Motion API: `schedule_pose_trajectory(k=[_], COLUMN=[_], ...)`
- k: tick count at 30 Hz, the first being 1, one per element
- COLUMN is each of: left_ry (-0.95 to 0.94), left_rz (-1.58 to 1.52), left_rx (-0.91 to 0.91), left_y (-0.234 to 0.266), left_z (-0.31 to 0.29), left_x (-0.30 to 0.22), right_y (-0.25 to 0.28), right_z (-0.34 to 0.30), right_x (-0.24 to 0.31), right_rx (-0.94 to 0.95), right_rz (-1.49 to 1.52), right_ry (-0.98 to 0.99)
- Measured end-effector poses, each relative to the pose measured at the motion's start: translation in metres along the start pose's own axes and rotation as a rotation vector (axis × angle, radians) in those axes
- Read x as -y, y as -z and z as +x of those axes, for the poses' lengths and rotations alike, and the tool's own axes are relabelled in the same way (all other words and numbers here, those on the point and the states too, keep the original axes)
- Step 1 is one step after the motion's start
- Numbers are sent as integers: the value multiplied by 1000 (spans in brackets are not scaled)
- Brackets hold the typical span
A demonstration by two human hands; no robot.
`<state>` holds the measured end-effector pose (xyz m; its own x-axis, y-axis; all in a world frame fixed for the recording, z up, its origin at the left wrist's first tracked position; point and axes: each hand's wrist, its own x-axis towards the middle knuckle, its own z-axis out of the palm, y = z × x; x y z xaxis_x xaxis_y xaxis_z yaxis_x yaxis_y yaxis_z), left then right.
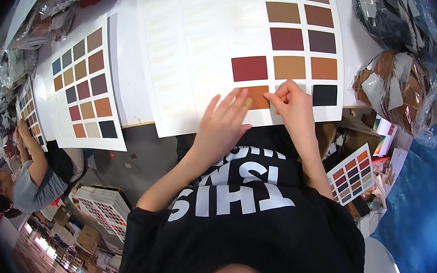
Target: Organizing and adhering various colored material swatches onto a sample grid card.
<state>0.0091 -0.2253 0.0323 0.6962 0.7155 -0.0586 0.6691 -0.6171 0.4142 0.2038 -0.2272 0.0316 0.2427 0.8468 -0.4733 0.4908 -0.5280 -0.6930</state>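
Observation:
A white sample board lies in front of me, with coloured swatches in its right columns and rows of pale glue-like streaks on its left part. My left hand rests with fingers stretched out at the left edge of an orange-brown swatch; something yellowish shows at one fingertip. At that swatch's right edge, my right hand pinches with thumb and forefinger. It partly covers a light grey swatch. A dark red swatch sits just above, and a black swatch is to the right.
A fuller swatch board lies to the left on the white table. Plastic bags of brown pieces and dark pieces stand at the right. A small swatch card leans below them. Another person works at far left.

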Motion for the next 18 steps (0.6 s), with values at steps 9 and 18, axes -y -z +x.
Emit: schedule_pose_trajectory(k=[9,18], left_ry=[-216,-101], left_rz=[-115,174], left_rx=[12,-741], left_y=[1,136], left_z=[23,132], left_x=[4,129], right_y=[18,16], right_z=[2,33], right_x=[-5,40], right_rx=[-161,-93], right_rz=[179,218], right_ry=[113,403])
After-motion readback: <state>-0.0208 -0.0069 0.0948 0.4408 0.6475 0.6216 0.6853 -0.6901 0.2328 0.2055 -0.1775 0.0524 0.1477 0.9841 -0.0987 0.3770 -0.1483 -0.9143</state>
